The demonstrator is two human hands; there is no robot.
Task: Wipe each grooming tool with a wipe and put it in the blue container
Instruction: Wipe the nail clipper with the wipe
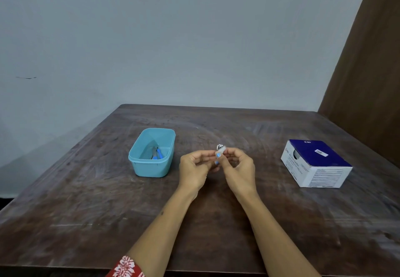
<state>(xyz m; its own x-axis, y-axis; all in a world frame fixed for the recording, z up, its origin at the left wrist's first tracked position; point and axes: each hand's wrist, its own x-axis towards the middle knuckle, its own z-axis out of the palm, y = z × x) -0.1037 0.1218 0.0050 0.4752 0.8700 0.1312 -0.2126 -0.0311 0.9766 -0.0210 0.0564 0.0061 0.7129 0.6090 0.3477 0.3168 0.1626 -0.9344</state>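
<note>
I see a dark, scuffed wooden bench (216, 222) pushed against a plain pale blue-grey wall (173, 38), with a brown panel (368, 81) on my right.

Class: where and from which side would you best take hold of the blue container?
Probably grip the blue container by its protruding top rim across the short near end, coming from its right, where both hands work. The rim offers a ledge, and the walls taper downward; tools lie inside, so keep it level.

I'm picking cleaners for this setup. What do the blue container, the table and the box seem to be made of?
Blue container: looks like plastic, smooth, slightly glossy, moulded rim. Table: probably dark wood, worn and scuffed with pale streaks. Box: seemingly printed cardboard, with sharp folded edges.
</note>
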